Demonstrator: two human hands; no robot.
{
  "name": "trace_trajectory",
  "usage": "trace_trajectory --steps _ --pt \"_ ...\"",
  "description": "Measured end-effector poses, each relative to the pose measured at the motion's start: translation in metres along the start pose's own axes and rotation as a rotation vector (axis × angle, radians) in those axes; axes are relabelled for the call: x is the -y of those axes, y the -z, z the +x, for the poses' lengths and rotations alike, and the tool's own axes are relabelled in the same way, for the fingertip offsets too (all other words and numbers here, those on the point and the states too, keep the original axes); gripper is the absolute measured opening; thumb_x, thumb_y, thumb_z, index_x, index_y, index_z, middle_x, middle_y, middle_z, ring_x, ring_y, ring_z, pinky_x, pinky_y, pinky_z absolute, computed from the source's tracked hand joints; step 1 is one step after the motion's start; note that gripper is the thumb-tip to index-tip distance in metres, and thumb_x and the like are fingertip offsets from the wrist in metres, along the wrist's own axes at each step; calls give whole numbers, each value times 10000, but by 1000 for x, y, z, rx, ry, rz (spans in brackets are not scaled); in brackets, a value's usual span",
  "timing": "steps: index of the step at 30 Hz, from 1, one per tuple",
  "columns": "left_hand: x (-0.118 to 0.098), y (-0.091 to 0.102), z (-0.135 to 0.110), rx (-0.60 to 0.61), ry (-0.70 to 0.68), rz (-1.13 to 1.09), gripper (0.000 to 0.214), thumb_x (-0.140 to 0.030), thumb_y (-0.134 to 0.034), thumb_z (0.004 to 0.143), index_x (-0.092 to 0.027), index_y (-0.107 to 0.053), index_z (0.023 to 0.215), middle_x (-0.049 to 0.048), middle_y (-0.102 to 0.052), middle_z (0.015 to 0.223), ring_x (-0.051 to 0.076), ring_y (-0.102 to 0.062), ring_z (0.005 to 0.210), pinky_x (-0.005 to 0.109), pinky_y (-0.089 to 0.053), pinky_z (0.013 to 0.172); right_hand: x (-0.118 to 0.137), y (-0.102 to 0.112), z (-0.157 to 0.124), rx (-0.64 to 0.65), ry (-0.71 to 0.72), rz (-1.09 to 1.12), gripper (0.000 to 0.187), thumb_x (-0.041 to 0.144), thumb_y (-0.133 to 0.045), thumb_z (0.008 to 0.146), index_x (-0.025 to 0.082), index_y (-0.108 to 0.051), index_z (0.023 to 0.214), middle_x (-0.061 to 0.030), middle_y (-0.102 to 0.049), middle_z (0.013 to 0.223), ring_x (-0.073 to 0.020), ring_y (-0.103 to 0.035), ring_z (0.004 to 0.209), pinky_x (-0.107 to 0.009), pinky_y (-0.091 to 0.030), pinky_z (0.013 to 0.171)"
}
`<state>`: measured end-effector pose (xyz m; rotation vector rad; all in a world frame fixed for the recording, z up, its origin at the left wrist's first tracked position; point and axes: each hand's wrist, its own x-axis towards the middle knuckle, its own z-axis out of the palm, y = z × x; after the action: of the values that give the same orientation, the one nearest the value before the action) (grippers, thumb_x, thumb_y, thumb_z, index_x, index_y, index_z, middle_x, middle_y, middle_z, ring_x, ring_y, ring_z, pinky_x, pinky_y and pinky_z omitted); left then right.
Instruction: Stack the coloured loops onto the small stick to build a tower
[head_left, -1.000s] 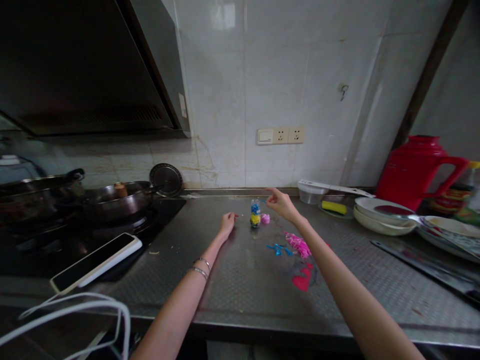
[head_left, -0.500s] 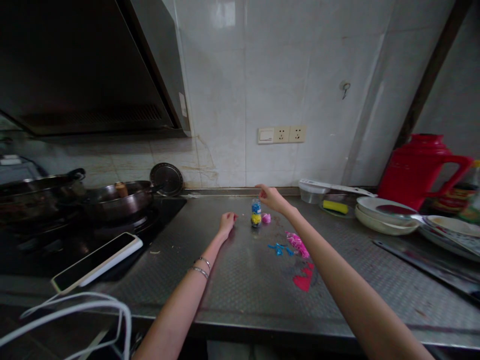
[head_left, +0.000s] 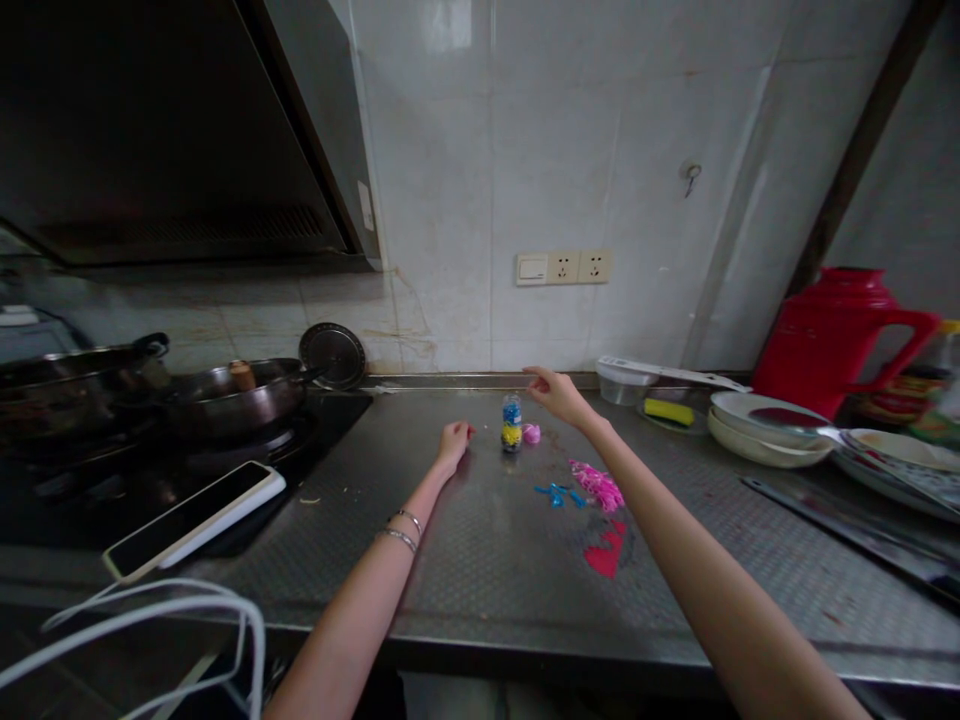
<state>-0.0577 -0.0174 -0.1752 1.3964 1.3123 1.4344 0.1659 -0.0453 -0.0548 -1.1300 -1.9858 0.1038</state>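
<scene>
Bottle (head_left: 511,424), small, clear-walled and slender, upright on the counter (head_left: 442,580) between the two hands; its contents form a blue upper layer, a yellow middle and a dark base. Right hand (head_left: 555,394): just beside the bottle's mouth, index finger extended, the others curled; whether anything is held cannot be told. Left hand (head_left: 454,445): low over the metal, fingers loosely bent; its grip likewise cannot be judged. Next to the bottle sits a rounded lilac piece (head_left: 531,434). Nearer the viewer lie thin, glossy blue strips (head_left: 556,493), a tangled pink bundle (head_left: 598,486) of strands and a flat red piece (head_left: 606,553) with a jagged edge. Counter surface: grey metal, finely patterned. Outward, at right: smooth, round-rimmed white bowls (head_left: 765,440) and a bulbous red jug (head_left: 832,340) with an angular handle.
</scene>
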Motion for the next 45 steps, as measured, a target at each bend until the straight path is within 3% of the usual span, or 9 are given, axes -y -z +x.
trace_trajectory --steps 9,14,19,24,29,36,41,45 --pt "-5 0 -4 16 -55 45 306 -362 -420 725 -120 -574 621 -3 -492 503 71 -397 439 187 -274 454 -37 0 -78 -20 -162 25 395 198 -482 716 124 -559 1096 -26 -628 686 -127 -555 617 -232 -431 632" --pt "-13 -3 -12 86 -217 208 363 -394 -394 746 -124 -530 544 -6 -480 491 84 -427 488 199 -304 504 -51 -4 -107 -24 -240 104 406 215 -445 719 112 -546 1099 -22 -637 671 -120 -559 581 -226 -430 602" --pt "-33 -3 -31 346 -466 683 406 -414 -420 758 -120 -557 513 -2 -507 482 78 -389 478 214 -260 510 -54 -3 -113 -41 -237 109 408 208 -433 720 121 -540 1104 -25 -640 683 -126 -569 608 -233 -431 622" --pt "-66 -10 -50 557 -488 882 472 -538 -419 753 -146 -645 619 27 -602 574 95 -462 499 220 -278 513 -55 -4 -114 -29 -210 32 381 215 -435 721 138 -567 1070 -16 -628 650 -131 -561 609 -236 -430 624" --pt "-83 -31 -71 627 -467 948 456 -590 -425 737 -201 -659 786 39 -654 768 146 -565 662 224 -344 558 -55 -8 -116 -19 -220 -3 385 186 -433 712 147 -583 1065 -17 -630 640 -128 -562 596 -228 -430 626" --pt "-82 -49 -94 727 -446 1048 535 -658 -353 735 -192 -601 821 67 -633 884 196 -587 790 269 -417 647 -50 -8 -116 20 -214 -24 388 187 -437 718 165 -580 1077 -10 -625 633 -125 -553 584 -219 -417 622" --pt "-81 -59 -107 720 -489 1097 618 -747 -378 637 -208 -565 874 67 -597 942 232 -583 830 317 -443 678 -49 -9 -115 30 -206 -55 382 209 -445 727 169 -580 1082 -8 -613 627 -124 -540 571 -219 -408 613" --pt "-79 -66 -116 693 -513 1147 537 -668 -448 674 -210 -545 938 72 -572 981 233 -578 853 331 -451 704 -47 -10 -115 34 -200 -69 375 208 -437 733 188 -582 1079 -8 -608 636 -127 -541 585 -210 -398 592"
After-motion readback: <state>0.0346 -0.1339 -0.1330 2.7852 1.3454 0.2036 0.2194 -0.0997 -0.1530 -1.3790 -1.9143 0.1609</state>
